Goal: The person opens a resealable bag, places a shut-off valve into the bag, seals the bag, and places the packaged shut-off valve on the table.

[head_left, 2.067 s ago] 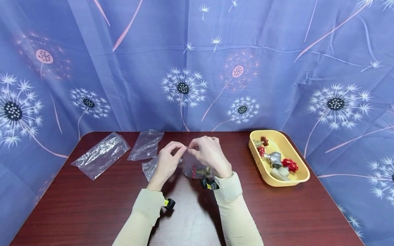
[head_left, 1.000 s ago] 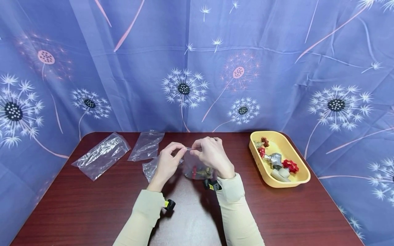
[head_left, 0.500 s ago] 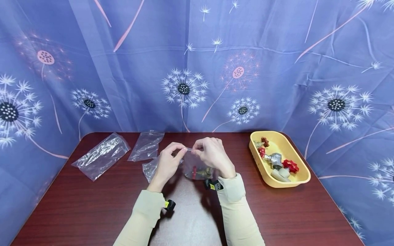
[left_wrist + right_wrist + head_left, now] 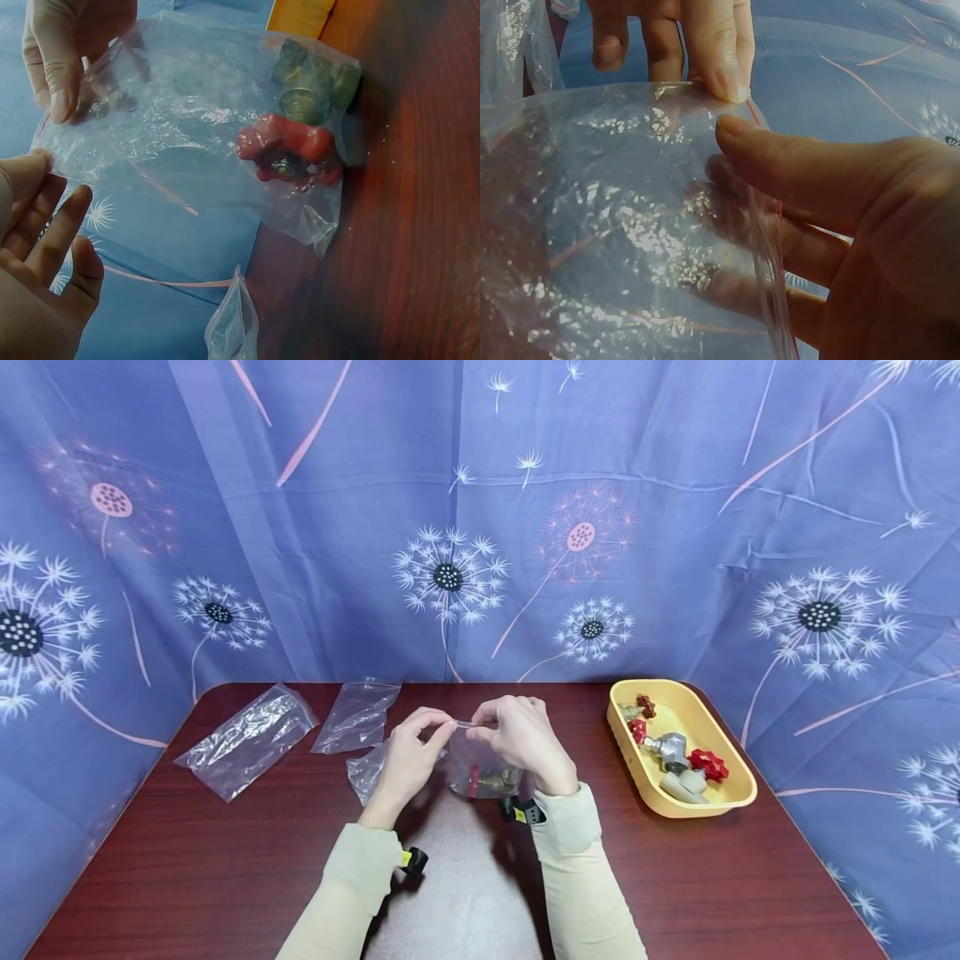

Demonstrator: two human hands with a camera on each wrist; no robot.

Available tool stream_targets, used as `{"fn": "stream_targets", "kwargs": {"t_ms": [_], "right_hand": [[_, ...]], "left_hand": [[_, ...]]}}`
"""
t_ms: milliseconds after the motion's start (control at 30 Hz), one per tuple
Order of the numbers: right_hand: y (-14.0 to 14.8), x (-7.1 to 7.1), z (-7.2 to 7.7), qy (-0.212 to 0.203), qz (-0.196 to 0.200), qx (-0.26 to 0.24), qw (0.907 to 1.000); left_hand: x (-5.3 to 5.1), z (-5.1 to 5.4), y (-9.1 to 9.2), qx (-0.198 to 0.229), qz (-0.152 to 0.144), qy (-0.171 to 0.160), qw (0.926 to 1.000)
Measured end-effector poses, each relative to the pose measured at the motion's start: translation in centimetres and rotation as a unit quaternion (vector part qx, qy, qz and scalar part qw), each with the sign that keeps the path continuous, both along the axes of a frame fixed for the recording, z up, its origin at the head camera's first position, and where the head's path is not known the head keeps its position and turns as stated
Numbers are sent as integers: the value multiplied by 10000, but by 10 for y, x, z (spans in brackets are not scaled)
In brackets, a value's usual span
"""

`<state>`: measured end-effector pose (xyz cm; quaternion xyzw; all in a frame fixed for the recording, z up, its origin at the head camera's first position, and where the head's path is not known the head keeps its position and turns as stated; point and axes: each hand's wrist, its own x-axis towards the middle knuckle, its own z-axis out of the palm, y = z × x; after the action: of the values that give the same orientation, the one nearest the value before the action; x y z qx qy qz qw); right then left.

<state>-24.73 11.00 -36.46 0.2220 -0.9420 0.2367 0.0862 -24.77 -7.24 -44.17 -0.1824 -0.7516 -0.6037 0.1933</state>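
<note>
Both hands hold the top edge of a clear zip bag [image 4: 467, 752] with a red zip line. Inside lies a valve with a brass body [image 4: 307, 94] and a red handwheel [image 4: 289, 150], at the bag's bottom just on or over the table. My left hand [image 4: 408, 756] pinches one top corner between thumb and finger. My right hand [image 4: 522, 739] pinches the same edge a little further right, its thumb on the near side and its fingers showing through the film in the right wrist view. The zip's state cannot be told.
At the right a yellow tray [image 4: 637, 789] holds several valves, among them one with a red handwheel [image 4: 707, 763]. Flat clear bags lie at the left: a large one [image 4: 251, 739], another [image 4: 357, 714], and one [image 4: 366, 770] partly behind my left hand. A curtain [image 4: 337, 568] hangs behind the table.
My right hand has slid slightly to the right along the bag's top edge, widening the gap between the hands. My left hand has stayed at its corner.
</note>
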Motion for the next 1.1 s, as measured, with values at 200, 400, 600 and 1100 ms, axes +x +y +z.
{"fn": "stream_targets", "kwargs": {"t_ms": [200,400,600,1100], "right_hand": [[1,0,1,-15,-21,-14,10000],[2,-1,0,-2,56,-129,9999],[4,-4,-1,34,234,-181,9996],[10,-5,-3,-117,188,-168,9996]], "left_hand": [[1,2,-1,-89,74,4,9999],[1,3,0,7,6,-13,10000],[1,4,0,25,-14,-65,10000],[0,2,0,70,-50,-94,9999]]}}
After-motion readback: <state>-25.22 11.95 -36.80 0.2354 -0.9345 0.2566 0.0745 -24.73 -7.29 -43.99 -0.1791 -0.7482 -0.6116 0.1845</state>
